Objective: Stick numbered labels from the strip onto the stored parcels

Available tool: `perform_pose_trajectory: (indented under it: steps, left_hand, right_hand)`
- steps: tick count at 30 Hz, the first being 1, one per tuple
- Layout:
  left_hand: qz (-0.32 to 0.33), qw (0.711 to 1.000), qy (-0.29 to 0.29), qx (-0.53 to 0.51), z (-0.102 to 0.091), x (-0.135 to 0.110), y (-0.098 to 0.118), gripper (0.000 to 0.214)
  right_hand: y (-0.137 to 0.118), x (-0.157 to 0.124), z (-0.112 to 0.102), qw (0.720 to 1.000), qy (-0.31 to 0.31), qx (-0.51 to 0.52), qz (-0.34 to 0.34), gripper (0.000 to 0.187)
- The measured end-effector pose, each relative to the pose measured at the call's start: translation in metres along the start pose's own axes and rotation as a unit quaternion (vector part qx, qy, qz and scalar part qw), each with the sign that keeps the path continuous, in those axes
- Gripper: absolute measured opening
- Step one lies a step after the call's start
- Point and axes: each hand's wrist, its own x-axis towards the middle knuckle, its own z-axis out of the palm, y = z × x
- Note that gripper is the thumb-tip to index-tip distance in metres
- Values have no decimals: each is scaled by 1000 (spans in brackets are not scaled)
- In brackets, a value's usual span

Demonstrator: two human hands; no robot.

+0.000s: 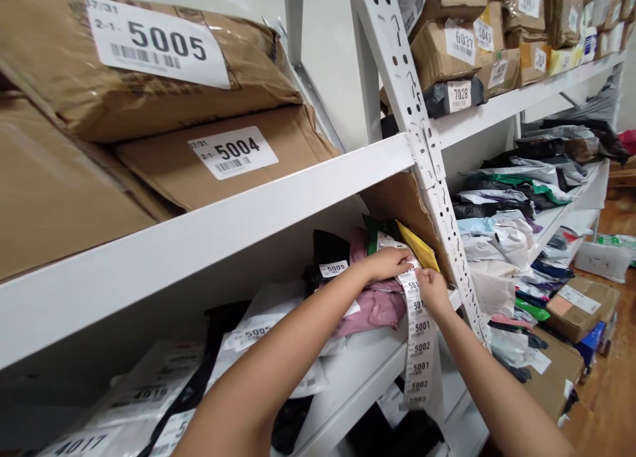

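Observation:
A long strip of white number labels (421, 346) hangs down in front of the lower shelf, printed with numbers such as 5001 and 5002. Its top end is pinched by my left hand (389, 263) and my right hand (431, 289), close together with fingers closed. Just behind them lie a pink parcel (372, 311) and a yellow mailer bag (418, 245). A black parcel labelled 5009 (333, 269) sits left of my left hand. My fingers partly cover the topmost labels.
A white shelf beam (209, 235) crosses above my arms, with cardboard boxes (149, 66) on it. The perforated upright post (422, 146) stands right of my hands. Bagged parcels (517, 199) fill the shelves beyond, and a cardboard box (581, 308) lies low on the right.

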Motion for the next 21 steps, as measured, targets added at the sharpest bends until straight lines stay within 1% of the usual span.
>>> perform_pose_trajectory:
  steps: [3,5,8,12,17,21]
  left_hand:
    - [-20,998,26,46,6,0,7,26]
    - [-29,996,37,76,10,-1,12,27]
    - [-38,992,49,112,15,-2,17,27]
    - [-42,986,60,151,20,-3,22,24]
    - [-38,981,68,179,22,-3,27,24]
    - [-59,980,75,173,24,-2,32,28]
  right_hand:
    - [1,1,1,999,24,-25,-11,43]
    - [2,0,1,1000,5,-31,-3,43]
    - [1,-1,-1,999,-44,-25,19,43]
    - [-3,-6,-5,998,-51,-27,28,42]
    - [-9,-17,-24,992,-109,-57,-16,40]
    - [-5,-28,-46,989,-128,-80,-11,46]
